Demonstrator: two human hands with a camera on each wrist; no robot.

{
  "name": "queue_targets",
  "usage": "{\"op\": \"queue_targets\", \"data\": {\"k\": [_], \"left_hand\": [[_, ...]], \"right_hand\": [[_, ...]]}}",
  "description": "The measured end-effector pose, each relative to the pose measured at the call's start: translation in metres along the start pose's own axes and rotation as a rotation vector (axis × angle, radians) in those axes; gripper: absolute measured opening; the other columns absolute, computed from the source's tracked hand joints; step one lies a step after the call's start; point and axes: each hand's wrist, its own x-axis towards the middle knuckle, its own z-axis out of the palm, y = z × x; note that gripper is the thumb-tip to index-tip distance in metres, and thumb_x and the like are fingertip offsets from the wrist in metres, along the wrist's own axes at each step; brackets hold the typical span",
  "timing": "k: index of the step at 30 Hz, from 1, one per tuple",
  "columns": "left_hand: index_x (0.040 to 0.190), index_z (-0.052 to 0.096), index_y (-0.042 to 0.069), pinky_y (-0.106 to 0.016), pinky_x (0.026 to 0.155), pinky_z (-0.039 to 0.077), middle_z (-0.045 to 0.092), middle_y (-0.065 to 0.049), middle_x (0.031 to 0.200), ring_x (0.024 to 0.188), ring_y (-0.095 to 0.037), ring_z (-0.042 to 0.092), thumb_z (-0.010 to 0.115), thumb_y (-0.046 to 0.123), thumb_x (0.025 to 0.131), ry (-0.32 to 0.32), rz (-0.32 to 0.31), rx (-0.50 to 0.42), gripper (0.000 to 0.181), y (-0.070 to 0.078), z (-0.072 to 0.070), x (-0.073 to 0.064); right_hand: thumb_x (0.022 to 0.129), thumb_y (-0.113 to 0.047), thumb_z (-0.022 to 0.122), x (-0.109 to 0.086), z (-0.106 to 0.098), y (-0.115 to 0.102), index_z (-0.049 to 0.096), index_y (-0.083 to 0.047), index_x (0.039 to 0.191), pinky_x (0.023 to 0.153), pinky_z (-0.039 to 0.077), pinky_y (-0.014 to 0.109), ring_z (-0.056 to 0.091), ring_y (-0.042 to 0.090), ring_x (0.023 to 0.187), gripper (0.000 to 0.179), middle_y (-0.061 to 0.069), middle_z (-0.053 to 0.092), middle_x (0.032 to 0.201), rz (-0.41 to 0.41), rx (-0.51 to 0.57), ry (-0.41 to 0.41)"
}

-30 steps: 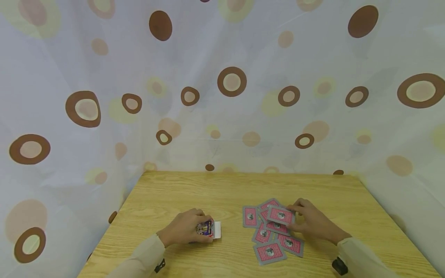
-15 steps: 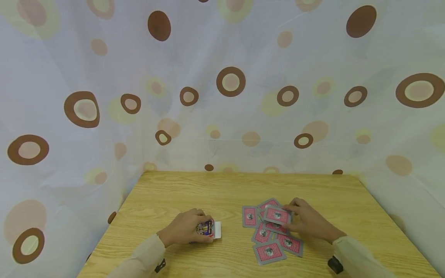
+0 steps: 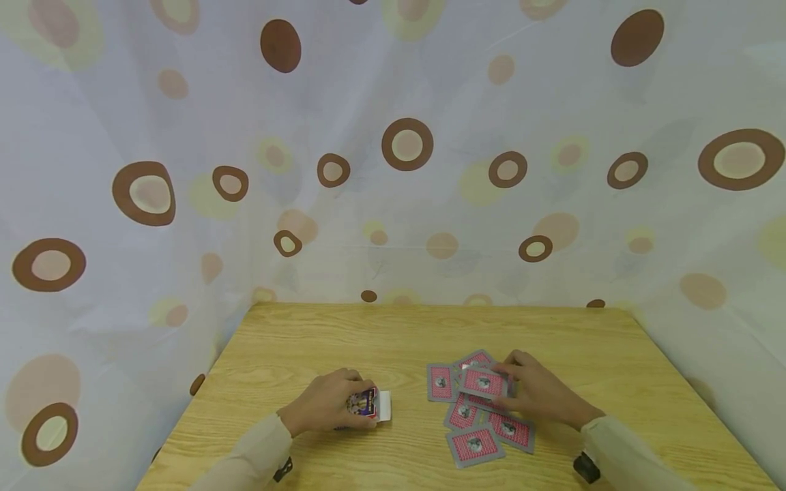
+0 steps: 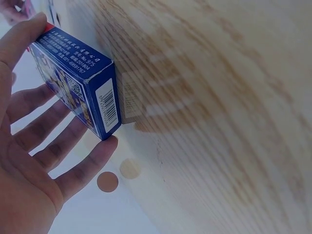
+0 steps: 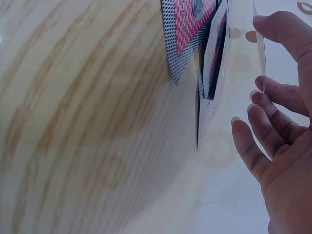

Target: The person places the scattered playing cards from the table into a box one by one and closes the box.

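In the head view my left hand (image 3: pixel 328 404) grips a blue card box (image 3: pixel 364 403) from above, its white flap (image 3: pixel 385 406) open toward the right. The left wrist view shows the box's barcode end (image 4: pixel 106 108) close over the tabletop, with thumb and fingers on its sides. My right hand (image 3: pixel 535 389) pinches a red-backed playing card (image 3: pixel 484 382) by its right end, above other cards. Edge-on in the right wrist view, that card (image 5: pixel 261 56) stands between thumb and fingertips. Several more red-backed cards (image 3: pixel 475 444) lie face down and overlapping below it.
The wooden table (image 3: pixel 344 334) carries the box on the left and the spread cards right of centre. A white curtain (image 3: pixel 442 198) with brown and beige circles hangs behind the table and along both sides.
My right hand has moved a little to the left, carrying the pinched card toward the left over the spread cards. The left hand and box have stayed in place.
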Motion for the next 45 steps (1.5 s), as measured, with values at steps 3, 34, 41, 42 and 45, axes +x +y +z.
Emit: {"op": "queue_targets", "data": {"k": [3,34,41,42,45], "left_hand": [[0.129,0.061,0.021,-0.026,0.067,0.049,0.06,0.003,0.112,0.091,-0.008,0.055,0.058,0.074,0.075,0.004,0.003,-0.001,0.076,0.0,0.001,0.0],[0.129,0.061,0.024,-0.026,0.067,0.049,0.06,0.004,0.112,0.091,-0.008,0.055,0.058,0.075,0.074,0.004,-0.001,0.004,0.075,-0.001,0.003,-0.001],[0.128,0.062,0.023,-0.025,0.066,0.048,0.06,0.003,0.112,0.091,-0.009,0.055,0.061,0.072,0.074,0.009,0.005,0.001,0.073,0.001,0.001,0.0],[0.128,0.062,0.023,-0.025,0.066,0.048,0.06,0.003,0.112,0.092,-0.009,0.055,0.061,0.072,0.074,0.009,0.003,0.003,0.073,0.001,0.001,0.0],[0.128,0.062,0.022,-0.025,0.067,0.049,0.06,0.003,0.112,0.092,-0.009,0.055,0.062,0.072,0.074,0.007,0.001,0.006,0.074,0.001,0.0,0.0]], "right_hand": [[0.078,-0.057,0.07,0.001,0.002,-0.001,0.06,-0.004,0.126,0.068,0.043,0.025,0.046,0.015,0.084,0.073,-0.004,0.047,0.104,0.001,0.011,0.003],[0.08,-0.044,0.075,0.016,0.011,-0.021,0.057,-0.007,0.131,0.077,0.051,0.028,0.05,0.015,0.092,0.065,-0.005,0.045,0.109,-0.044,0.09,-0.026],[0.081,-0.042,0.074,0.019,0.012,-0.027,0.055,-0.008,0.133,0.078,0.052,0.023,0.054,0.013,0.097,0.065,-0.002,0.044,0.113,-0.032,0.164,-0.05],[0.082,-0.043,0.074,0.019,0.013,-0.027,0.055,-0.008,0.133,0.078,0.052,0.023,0.054,0.014,0.097,0.065,-0.002,0.044,0.114,-0.031,0.162,-0.051],[0.082,-0.043,0.073,0.022,0.014,-0.029,0.053,-0.009,0.135,0.078,0.052,0.024,0.056,0.013,0.097,0.066,-0.003,0.043,0.116,-0.036,0.167,-0.057]]}}
